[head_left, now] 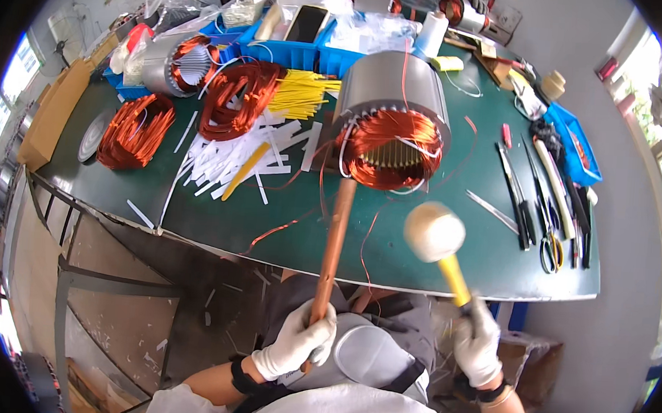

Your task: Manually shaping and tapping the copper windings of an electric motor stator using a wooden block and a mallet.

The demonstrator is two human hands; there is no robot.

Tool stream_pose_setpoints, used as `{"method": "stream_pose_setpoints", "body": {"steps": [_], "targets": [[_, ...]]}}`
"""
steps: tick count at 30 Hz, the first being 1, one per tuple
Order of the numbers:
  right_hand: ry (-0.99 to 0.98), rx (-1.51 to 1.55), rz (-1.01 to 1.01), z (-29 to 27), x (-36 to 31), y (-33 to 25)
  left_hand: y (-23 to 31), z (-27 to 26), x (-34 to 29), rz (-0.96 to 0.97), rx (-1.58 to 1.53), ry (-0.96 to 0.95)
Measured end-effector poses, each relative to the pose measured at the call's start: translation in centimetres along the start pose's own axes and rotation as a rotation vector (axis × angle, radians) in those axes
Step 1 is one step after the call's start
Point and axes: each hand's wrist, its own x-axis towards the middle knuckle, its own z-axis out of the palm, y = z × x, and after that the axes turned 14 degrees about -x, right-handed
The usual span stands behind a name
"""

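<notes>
In a white glove, my left hand (305, 338) is closed round a long brown wooden stick (334, 241). The stick's far end reaches the lower left edge of the copper winding (391, 151) in a grey metal motor stator (392, 80); whether it touches cannot be made out. My right hand (477, 342), also gloved, grips a mallet (435, 233) by its yellow handle. The mallet's round white head is raised over the table's front part, right of the stick and apart from the stator, slightly blurred. White cord loops show on the winding.
Left on the green table (214, 233) lie copper coils (138, 132), white strips (223, 157), yellow sleeves (302, 95) and another stator (157, 64). Scissors (550, 252) and several long tools lie right, near a blue tray (573, 143). Blue bins (292, 54) line the back.
</notes>
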Motion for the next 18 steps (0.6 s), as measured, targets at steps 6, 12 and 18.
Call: {"method": "stream_pose_setpoints", "body": {"steps": [6,12,18], "targets": [[0.266,-0.445,0.188,-1.6,5.1,9.5,6.3,2.9,5.1,0.926,1.135,0.376],[0.316,-0.681,0.155,1.2,8.7,10.1,12.2,6.1,15.1,1.296,1.604,0.544],[0.365,-0.648,0.174,2.3,8.4,8.9,15.6,6.4,15.4,1.388,1.85,0.17]]}}
